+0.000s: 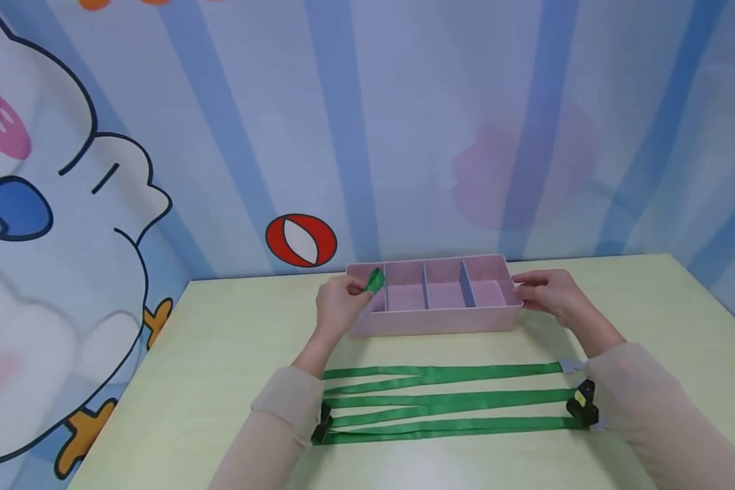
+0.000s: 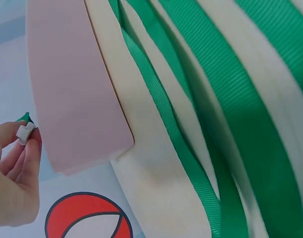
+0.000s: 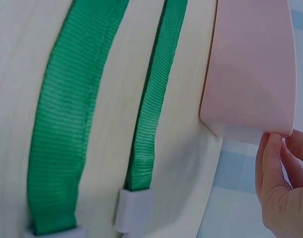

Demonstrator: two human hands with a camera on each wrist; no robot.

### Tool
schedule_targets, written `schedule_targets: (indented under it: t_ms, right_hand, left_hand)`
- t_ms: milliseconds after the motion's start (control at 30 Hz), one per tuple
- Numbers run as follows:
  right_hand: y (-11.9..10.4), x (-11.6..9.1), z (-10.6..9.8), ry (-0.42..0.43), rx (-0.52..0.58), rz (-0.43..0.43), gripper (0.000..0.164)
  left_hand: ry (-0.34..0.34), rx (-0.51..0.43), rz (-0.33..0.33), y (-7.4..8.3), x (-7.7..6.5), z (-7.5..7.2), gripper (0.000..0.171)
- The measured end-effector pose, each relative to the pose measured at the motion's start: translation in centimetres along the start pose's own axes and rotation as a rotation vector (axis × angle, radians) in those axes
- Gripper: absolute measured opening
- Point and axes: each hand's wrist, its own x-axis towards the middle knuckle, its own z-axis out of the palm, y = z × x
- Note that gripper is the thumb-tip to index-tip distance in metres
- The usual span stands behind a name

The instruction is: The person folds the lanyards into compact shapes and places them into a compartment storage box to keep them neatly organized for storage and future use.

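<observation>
Left hand [image 1: 337, 303] pinches a green piece [image 1: 376, 280] between closed fingers at the pink 4-section box's [image 1: 435, 322] left end; right hand [image 1: 548, 292], fingers loosely extended, touches the other. Green straps [image 1: 496, 398] lie nearer on the surface [image 1: 220, 340].

A right hand [image 3: 285, 191] touches the end of a pink box [image 3: 253, 64] with its fingertips, meeting it at one corner while the long, smooth side stretches away from the fingers. Apart from the hand, across a pale surface [image 3: 178, 168], lie two ribbed green straps: a narrow strap [image 3: 159, 84] nearer the fingers and a broad strap [image 3: 65, 129] farther off, each ending in a pale clip [image 3: 134, 203], the farther one cut off by the frame. Behind the hand hangs a blue-and-white backdrop [image 3: 235, 171].
</observation>
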Motion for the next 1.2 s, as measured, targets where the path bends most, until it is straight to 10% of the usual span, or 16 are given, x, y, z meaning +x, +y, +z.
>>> schedule_targets:
  t_ms: [467,867,1200]
  right_hand:
    - [0.2,0.0,-0.1,-0.006,0.002,0.014,0.047]
    - [-0.2,-0.1,0.1,-0.019,-0.032,-0.006,0.044]
    - [-0.5,0.2,-0.2,-0.012,-0.041,0.040,0.045]
  left_hand:
    - [0.039,0.204,0.086,-0.3,1.6,1.9,0.006]
    - [0.125,0.255,0.031,-0.4,2.1,2.6,0.017]
    - [-0.020,0.595,-0.006,0.5,2.8,4.0,0.012]
